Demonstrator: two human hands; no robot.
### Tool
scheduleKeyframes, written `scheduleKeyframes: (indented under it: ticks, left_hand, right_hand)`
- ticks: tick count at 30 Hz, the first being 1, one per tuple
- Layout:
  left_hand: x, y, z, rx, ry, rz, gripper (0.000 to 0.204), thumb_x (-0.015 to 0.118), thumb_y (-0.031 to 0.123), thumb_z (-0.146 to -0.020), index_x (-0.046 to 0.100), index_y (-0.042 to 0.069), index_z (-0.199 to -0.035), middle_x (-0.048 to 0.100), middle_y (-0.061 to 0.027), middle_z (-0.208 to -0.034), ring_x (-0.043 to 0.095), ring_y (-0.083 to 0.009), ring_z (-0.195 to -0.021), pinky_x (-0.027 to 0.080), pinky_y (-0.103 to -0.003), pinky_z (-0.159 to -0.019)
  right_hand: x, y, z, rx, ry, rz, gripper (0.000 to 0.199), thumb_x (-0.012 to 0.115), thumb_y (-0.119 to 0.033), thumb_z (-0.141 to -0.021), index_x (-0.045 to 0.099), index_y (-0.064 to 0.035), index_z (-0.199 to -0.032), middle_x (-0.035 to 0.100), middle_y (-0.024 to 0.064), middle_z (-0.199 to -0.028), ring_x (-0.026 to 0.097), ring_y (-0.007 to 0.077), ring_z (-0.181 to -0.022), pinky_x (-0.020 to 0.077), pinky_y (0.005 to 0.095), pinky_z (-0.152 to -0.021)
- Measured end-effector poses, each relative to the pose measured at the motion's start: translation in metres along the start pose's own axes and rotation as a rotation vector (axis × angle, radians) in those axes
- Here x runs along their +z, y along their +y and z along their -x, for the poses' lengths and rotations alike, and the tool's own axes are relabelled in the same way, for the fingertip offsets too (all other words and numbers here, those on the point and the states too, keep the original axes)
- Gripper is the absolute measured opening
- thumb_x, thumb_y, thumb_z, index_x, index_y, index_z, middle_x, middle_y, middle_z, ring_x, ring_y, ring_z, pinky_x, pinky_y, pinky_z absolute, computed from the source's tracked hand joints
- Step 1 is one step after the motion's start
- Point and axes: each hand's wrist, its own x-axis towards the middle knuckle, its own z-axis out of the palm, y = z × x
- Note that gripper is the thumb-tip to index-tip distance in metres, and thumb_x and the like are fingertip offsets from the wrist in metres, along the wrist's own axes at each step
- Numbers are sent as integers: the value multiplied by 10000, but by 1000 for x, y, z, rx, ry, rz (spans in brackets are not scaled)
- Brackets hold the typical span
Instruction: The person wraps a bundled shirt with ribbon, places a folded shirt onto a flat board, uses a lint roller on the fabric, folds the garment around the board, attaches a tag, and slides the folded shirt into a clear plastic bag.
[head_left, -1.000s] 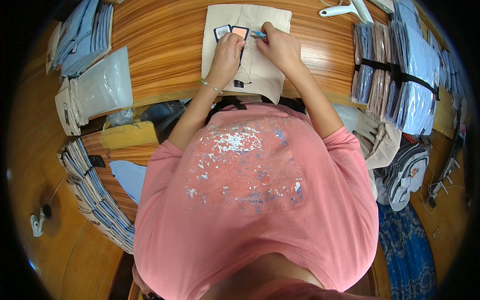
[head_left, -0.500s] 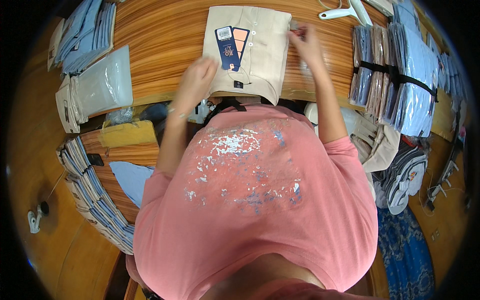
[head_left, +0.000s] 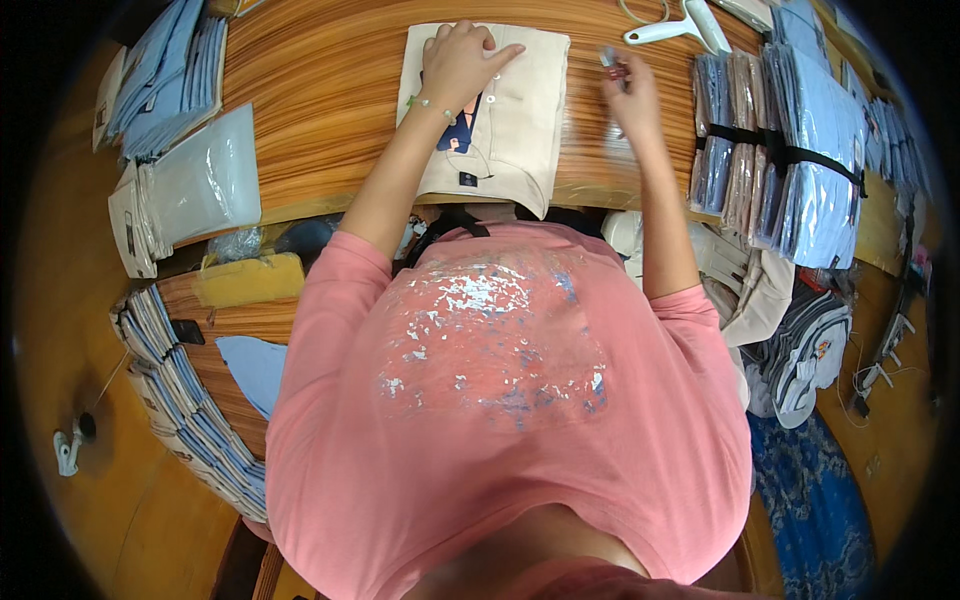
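Note:
A folded beige button-front shirt [head_left: 525,130] lies on the wooden table ahead of me. My left hand [head_left: 458,65] lies on its upper part, thumb stretched out to the right and fingers resting on the cloth. Beneath that hand and wrist, dark blue and orange paper tags [head_left: 460,135] are partly covered. To the right of the shirt and apart from it, my right hand [head_left: 632,95] is raised, closed on a small red tool with a pale tip [head_left: 614,70]. Motion blur keeps me from telling its exact kind.
A white-handled tool [head_left: 680,30] lies at the far right. Strapped stacks of bagged shirts [head_left: 790,150] stand on the right, with blue packed shirts [head_left: 170,75] and clear bags [head_left: 205,170] on the left. More folded shirts [head_left: 190,400] line a lower surface at left.
My left hand has moved from the shirt's left edge onto its top, over the tags. My right hand has drawn away from the shirt's right edge, still holding the red tool.

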Motion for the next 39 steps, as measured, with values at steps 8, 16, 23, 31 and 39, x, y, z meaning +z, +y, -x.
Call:
scheduleKeyframes:
  ticks: [8, 16, 23, 31, 39]
  left_hand:
    - [29, -30, -18, -163, -143, 488, 319, 659, 313, -785, 663, 4, -866, 613, -91, -851, 588, -190, -768, 457, -282, -699]
    - [24, -17, -7, -50, 26, 63, 319, 622, 380, -785, 684, 74, -847, 619, -54, -884, 553, -238, -871, 408, -374, -791]
    - [38, -27, -12, -86, -8, 202, 261, 633, 368, -741, 704, 120, -780, 632, -53, -891, 557, -265, -895, 401, -415, -802]
    - [46, -41, -20, -193, -42, 590, 322, 643, 350, -764, 677, 36, -826, 638, -94, -805, 614, -234, -735, 465, -335, -697]
    - [36, -37, -17, -182, -44, 632, 335, 634, 338, -790, 655, 6, -827, 615, -97, -838, 602, -227, -752, 458, -323, -697]
  right_hand:
    - [18, -71, 10, 54, -266, 121, 387, 592, -314, -813, 545, -69, -1110, 666, 141, -900, 639, 299, -847, 488, 403, -706]
    - [31, -87, -6, 33, -324, 246, 385, 602, -268, -781, 504, -44, -1077, 667, 139, -836, 639, 313, -796, 490, 414, -675]
    - [17, -86, -5, 42, -368, 282, 410, 609, -271, -773, 492, -44, -1094, 668, 134, -825, 639, 315, -791, 487, 420, -669]
    - [34, -89, -13, -74, -277, 263, 393, 612, -279, -765, 491, -43, -1055, 660, 144, -759, 641, 318, -707, 489, 421, -602]
    - [51, -87, -18, -85, -278, 240, 379, 607, -287, -772, 493, -48, -1043, 658, 150, -758, 642, 319, -715, 491, 423, -610]
